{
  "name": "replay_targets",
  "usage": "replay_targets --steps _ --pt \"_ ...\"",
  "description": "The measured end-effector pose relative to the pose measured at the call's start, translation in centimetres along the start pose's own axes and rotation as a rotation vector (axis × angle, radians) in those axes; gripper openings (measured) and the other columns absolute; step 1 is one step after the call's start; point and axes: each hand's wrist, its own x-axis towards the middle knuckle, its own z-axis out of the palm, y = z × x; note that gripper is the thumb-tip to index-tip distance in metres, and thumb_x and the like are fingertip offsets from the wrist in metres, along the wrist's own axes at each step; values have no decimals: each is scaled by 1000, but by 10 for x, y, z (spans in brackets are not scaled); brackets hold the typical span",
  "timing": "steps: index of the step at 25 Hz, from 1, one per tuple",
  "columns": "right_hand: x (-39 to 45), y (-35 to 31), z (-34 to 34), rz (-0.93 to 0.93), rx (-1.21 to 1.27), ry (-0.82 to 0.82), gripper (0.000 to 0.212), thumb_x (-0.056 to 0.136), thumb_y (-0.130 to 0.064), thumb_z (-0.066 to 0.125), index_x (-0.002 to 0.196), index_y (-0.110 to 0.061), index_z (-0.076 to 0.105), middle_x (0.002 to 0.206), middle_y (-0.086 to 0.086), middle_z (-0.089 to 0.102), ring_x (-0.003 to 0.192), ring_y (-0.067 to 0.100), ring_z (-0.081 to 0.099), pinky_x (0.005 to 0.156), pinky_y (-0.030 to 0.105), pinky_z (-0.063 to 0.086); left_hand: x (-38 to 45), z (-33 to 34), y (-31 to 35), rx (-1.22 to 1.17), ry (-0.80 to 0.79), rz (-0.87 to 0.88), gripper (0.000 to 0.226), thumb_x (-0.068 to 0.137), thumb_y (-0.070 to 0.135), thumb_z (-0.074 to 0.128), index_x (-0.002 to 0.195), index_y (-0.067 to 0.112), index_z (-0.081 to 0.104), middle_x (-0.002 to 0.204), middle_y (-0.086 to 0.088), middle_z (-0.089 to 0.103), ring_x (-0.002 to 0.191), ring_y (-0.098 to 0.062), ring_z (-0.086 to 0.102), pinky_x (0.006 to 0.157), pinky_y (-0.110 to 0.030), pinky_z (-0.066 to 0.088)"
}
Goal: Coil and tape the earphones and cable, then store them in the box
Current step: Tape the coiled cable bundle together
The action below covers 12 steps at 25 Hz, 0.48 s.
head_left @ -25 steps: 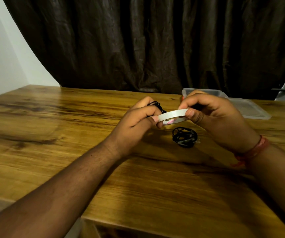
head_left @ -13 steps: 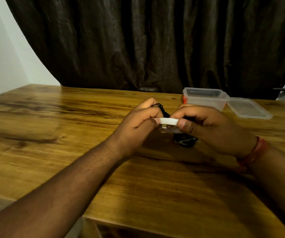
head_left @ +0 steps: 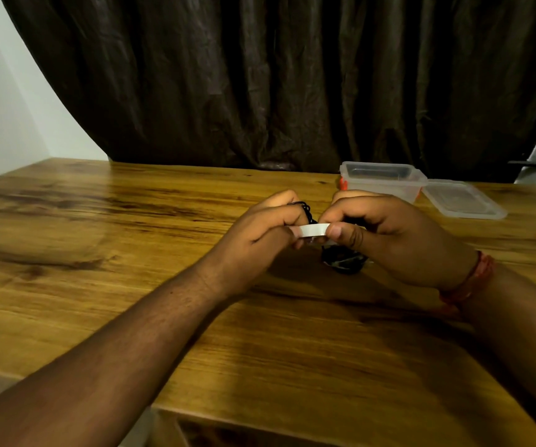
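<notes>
Seen over a broad wooden table [head_left: 105, 285]: clear plastic box [head_left: 381, 180], lid off, at far right; left hand [head_left: 262, 235] clenched around a black coiled cable [head_left: 305, 210] while pinching a white tape roll [head_left: 312, 230], right hand [head_left: 389, 240] gripping the roll's other side; second black coiled bundle [head_left: 344, 261] lying near, beneath. Best to peel a short strip, keeping the coil tight.

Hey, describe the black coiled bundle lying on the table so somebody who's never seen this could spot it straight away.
On the wooden table, look in front of the clear plastic box and its flat clear lid, just under the right hand. The black coiled cable bundle lies there on the wood. Unlike the white tape roll pinched between both hands, it is dark and nobody holds it.
</notes>
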Motion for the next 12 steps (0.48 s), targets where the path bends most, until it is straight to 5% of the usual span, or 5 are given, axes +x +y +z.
replay_targets --steps 7,12 --pt "1 -3 -3 -30 8 16 28 94 -34 51 100 -15 70 88 -7 62 84 13 61 72 16 44 1 1 2 -4 20 26 24 81 10 42 72 32 47 81 4 43 75 -14 43 63 -29 32" --pt "-1 -3 -4 -42 -27 3 21 94 -35 53 96 -23 69 84 -2 60 79 15 59 69 21 45 -1 1 -1 -45 -12 25 21 91 27 41 72 25 52 81 0 45 75 -20 46 65 -37 36"
